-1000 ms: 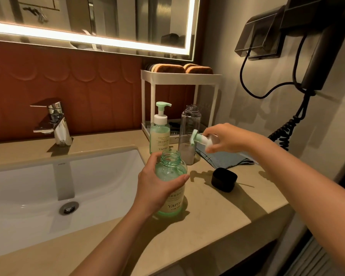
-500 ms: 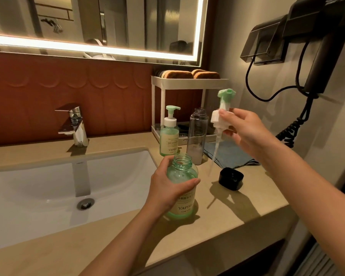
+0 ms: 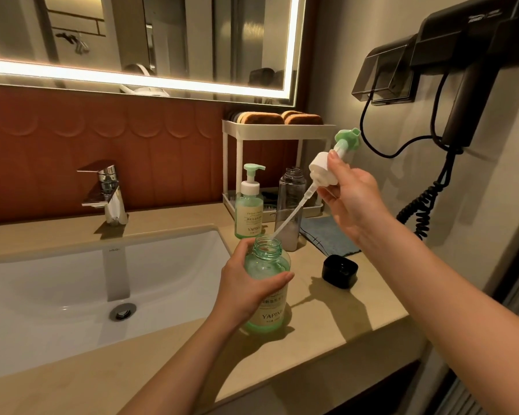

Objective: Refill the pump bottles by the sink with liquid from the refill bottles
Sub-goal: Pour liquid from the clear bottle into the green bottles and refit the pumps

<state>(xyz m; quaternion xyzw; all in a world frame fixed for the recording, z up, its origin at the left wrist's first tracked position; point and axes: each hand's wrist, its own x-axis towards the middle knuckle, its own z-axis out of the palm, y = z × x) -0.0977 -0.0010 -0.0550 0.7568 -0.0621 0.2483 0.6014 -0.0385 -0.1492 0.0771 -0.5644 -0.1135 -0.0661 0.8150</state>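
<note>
Beige, smooth stone forms the surface [image 3: 327,313] under a lit mirror and a wall of red-brown scalloped tiles. At nine o'clock from the middle of the view a white glossy rectangular basin [image 3: 57,289] is sunk into it. A polished chrome faucet [image 3: 110,196] stands at the basin's twelve o'clock.

Just past the basin's right rim, the left hand [image 3: 243,295] wraps a translucent green round-shouldered plastic bottle [image 3: 267,265]. Its grip is closed round the body with the thumb across the front. The bottle stands upright on the surface, its threaded neck open.

At that bottle's twelve o'clock stands a second green bottle with a white-and-green pump [image 3: 249,214], and just beside it a tall clear smoky plastic refill bottle [image 3: 291,202] without a cap.

At two o'clock from the open bottle, the right hand [image 3: 354,205] holds a loose pump head with a white ribbed collar and a green nozzle [image 3: 321,169]. Its grip pinches the collar. The thin white dip tube slants down to seven o'clock, its tip just at the open neck; whether it is inside cannot be told.

Behind stands a white two-tier rack [image 3: 276,130]. A blue cloth [image 3: 327,239] lies flat at three o'clock from the refill bottle, and a black squarish cap [image 3: 339,271] lies near it. A black hair dryer [image 3: 468,85] hangs on the right wall.
</note>
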